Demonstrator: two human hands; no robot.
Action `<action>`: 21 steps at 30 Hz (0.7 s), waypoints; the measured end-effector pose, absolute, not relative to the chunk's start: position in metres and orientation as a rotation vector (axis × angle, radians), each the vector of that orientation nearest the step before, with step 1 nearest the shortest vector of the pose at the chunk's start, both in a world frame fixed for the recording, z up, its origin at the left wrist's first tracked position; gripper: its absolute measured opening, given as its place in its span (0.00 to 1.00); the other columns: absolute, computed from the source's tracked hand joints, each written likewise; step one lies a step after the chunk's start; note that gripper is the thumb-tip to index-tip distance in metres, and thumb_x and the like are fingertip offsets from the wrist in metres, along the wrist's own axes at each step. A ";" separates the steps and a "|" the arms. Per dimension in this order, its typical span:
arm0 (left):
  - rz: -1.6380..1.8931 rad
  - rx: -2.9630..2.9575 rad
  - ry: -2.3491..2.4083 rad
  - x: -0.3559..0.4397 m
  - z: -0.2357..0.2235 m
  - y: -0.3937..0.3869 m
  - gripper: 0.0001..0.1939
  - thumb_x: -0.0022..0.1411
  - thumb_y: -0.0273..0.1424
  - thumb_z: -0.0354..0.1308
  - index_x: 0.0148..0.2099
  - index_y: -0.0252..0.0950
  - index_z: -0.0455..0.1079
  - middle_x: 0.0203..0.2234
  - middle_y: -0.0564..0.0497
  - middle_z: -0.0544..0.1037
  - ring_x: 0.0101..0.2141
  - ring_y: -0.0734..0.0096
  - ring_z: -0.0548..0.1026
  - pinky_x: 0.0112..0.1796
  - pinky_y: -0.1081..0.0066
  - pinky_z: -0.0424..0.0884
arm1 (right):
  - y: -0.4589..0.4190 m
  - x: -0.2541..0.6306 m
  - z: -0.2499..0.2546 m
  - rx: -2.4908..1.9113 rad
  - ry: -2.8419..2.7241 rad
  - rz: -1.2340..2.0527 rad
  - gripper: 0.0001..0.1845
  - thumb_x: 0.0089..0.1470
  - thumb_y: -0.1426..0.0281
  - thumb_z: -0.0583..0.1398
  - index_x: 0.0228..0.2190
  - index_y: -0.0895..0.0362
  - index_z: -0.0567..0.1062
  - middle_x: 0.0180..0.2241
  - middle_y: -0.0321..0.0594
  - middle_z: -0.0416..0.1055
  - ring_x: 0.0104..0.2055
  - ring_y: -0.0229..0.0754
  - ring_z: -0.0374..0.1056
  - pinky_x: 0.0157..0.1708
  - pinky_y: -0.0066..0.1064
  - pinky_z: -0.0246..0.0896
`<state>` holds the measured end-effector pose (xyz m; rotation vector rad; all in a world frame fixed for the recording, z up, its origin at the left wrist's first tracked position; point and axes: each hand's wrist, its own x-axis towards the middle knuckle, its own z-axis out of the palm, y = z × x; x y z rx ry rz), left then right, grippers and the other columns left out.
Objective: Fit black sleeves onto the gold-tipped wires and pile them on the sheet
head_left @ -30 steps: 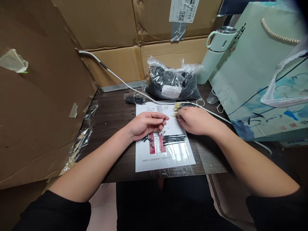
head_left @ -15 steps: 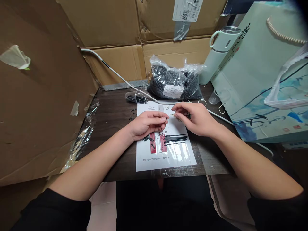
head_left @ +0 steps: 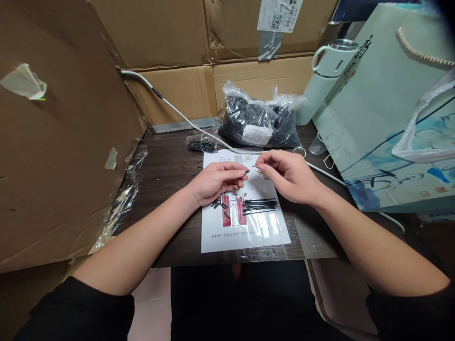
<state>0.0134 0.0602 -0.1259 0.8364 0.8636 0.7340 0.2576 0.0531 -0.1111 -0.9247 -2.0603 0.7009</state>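
Note:
My left hand (head_left: 216, 182) is closed in a pinch over the printed sheet (head_left: 245, 240). Between its thumb and forefinger shows the end of a short black tube (head_left: 247, 172). Just to the right, my right hand (head_left: 293, 176) pinches a thin wire, whose fine tip points at the tube; the two are slightly apart. Several wires with brass-coloured ends (head_left: 262, 174) lie partly hidden under the right hand. A row of long black wires (head_left: 260, 205) rests on the sheet nearer to me. Short black tubes (head_left: 218, 204) are scattered left of that row.
Behind the sheet stands a clear bag of black pieces (head_left: 261, 118), beside a smaller bundle (head_left: 202, 144). A white cable (head_left: 181, 116) crosses the table (head_left: 167, 189). A pale green bottle (head_left: 325, 80) and paper bag (head_left: 384, 109) stand right. Cardboard walls (head_left: 64, 142) enclose the left and back.
My hands stay nearly in place, with small finger movements. The right hand has shifted slightly right, showing more of the brass-coloured wire ends. The whole view has shifted a little.

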 end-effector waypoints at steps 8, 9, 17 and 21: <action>0.756 0.974 0.880 0.014 -0.127 0.060 0.18 0.54 0.37 0.80 0.42 0.31 0.83 0.34 0.45 0.84 0.28 0.76 0.77 0.32 0.74 0.73 | 0.051 0.254 -0.115 -0.847 -2.173 0.600 0.05 0.69 0.68 0.63 0.42 0.57 0.79 0.28 0.33 0.64 0.29 0.38 0.58 0.31 0.33 0.55; 0.766 0.995 0.880 0.014 -0.127 0.060 0.18 0.55 0.38 0.79 0.42 0.31 0.83 0.34 0.45 0.84 0.28 0.76 0.77 0.32 0.74 0.73 | 0.051 0.254 -0.116 -0.829 -2.179 0.579 0.05 0.69 0.69 0.63 0.41 0.57 0.79 0.28 0.34 0.65 0.29 0.37 0.59 0.32 0.32 0.54; 0.882 1.067 0.838 0.015 -0.126 0.056 0.18 0.53 0.35 0.80 0.44 0.32 0.84 0.35 0.45 0.85 0.31 0.75 0.80 0.37 0.73 0.76 | 0.049 0.249 -0.116 -0.806 -2.135 0.487 0.04 0.68 0.71 0.62 0.38 0.56 0.78 0.27 0.34 0.65 0.28 0.37 0.59 0.31 0.32 0.54; 0.948 1.133 0.829 0.017 -0.126 0.053 0.18 0.51 0.34 0.81 0.43 0.33 0.85 0.33 0.47 0.85 0.32 0.74 0.80 0.39 0.72 0.78 | 0.047 0.248 -0.114 -0.826 -2.123 0.515 0.05 0.68 0.70 0.61 0.38 0.55 0.77 0.27 0.34 0.65 0.28 0.38 0.59 0.31 0.34 0.55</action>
